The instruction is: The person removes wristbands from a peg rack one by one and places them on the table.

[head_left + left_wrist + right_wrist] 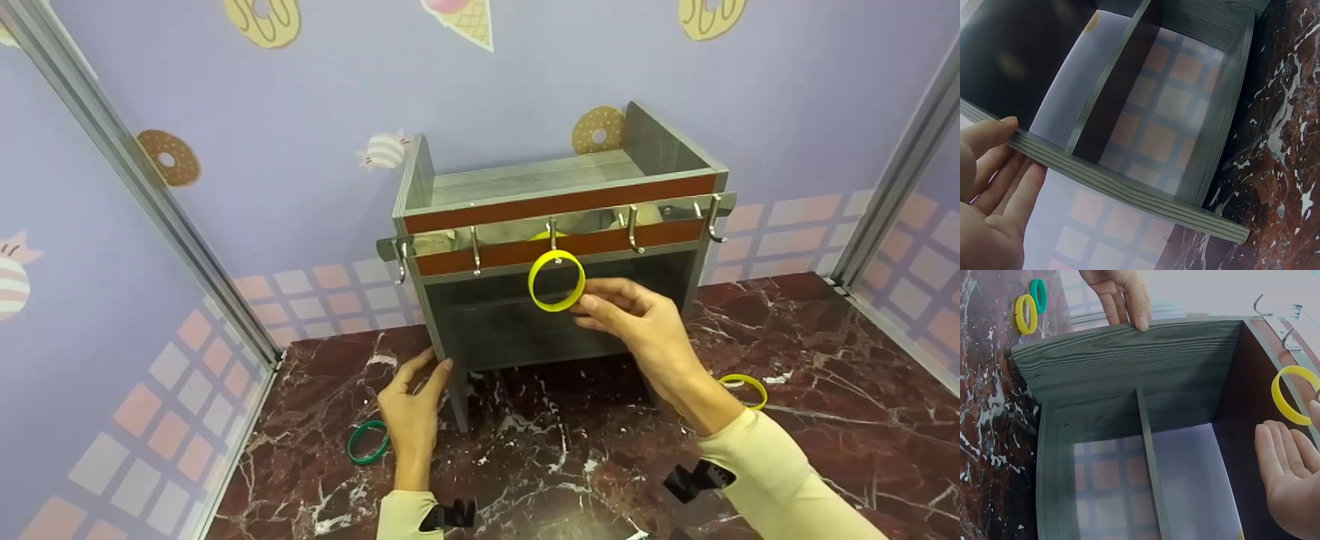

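Note:
My right hand (641, 322) pinches a yellow wristband (534, 289) by its lower right side, thumb against fingers. The band's top meets the lower end of the middle hook (553, 234); whether the hook passes through it I cannot tell. That hook belongs to a metal hook rail (514, 231) across the front of a small grey wooden shelf (525, 180). Low on the shelf's left side, my left hand (411, 405) grips the side panel (1123, 190), thumb inside and fingers outside. In the right wrist view the yellow wristband (1282, 400) is partly cut off.
A green wristband (351, 442) lies on the dark red marbled table (540, 480), left of my left hand. Another yellow wristband (759, 386) lies beyond my right wrist. In the right wrist view, a yellow band (1019, 315) lies beside the green one. Patterned walls (300, 150) surround the table.

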Demonstrator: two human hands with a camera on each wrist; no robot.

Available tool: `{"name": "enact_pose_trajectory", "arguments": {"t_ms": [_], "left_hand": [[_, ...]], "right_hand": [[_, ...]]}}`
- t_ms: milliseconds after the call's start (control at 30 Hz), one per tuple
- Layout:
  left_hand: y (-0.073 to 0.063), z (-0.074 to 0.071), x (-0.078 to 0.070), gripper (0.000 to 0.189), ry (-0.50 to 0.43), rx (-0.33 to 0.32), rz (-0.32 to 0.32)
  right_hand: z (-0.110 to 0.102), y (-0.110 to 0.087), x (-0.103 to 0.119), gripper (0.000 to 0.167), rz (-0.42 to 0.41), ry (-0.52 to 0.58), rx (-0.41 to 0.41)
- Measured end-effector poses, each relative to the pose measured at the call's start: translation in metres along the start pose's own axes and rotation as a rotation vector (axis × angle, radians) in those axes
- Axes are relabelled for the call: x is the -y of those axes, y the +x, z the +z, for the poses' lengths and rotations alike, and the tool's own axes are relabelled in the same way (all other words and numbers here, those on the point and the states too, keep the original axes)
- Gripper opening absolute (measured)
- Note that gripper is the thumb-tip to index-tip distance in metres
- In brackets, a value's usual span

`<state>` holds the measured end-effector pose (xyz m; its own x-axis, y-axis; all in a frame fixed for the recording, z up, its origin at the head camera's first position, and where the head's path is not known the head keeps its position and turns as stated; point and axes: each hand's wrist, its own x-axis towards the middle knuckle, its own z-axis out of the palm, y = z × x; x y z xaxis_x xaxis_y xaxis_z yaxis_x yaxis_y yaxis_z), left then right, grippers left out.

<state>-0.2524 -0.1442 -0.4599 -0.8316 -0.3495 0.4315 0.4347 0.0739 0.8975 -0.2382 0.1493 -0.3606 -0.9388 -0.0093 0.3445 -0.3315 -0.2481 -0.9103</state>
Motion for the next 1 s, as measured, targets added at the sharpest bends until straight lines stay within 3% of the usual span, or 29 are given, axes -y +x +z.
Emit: {"name": "enact_pose_trajectory", "arguments": {"t_ms": [367, 700, 1000], "left_hand": [[0.000, 0.000, 0.000, 0.024, -0.009, -0.006, -0.003], [0.002, 0.002, -0.001, 0.023, 0.018, -0.001, 0.012], [0.002, 0.002, -0.001, 0.023, -0.023, -0.010, -0.041]], "right_hand": [[0.007, 0.006, 0.003, 0.023, -0.047, 0.031, -0.022], [0.010, 0.003, 0.018, 0.016, -0.139, 0.092, -0.083], [0.009, -0.003, 0.035, 0.015, -0.199, 0.153, -0.029]]}}
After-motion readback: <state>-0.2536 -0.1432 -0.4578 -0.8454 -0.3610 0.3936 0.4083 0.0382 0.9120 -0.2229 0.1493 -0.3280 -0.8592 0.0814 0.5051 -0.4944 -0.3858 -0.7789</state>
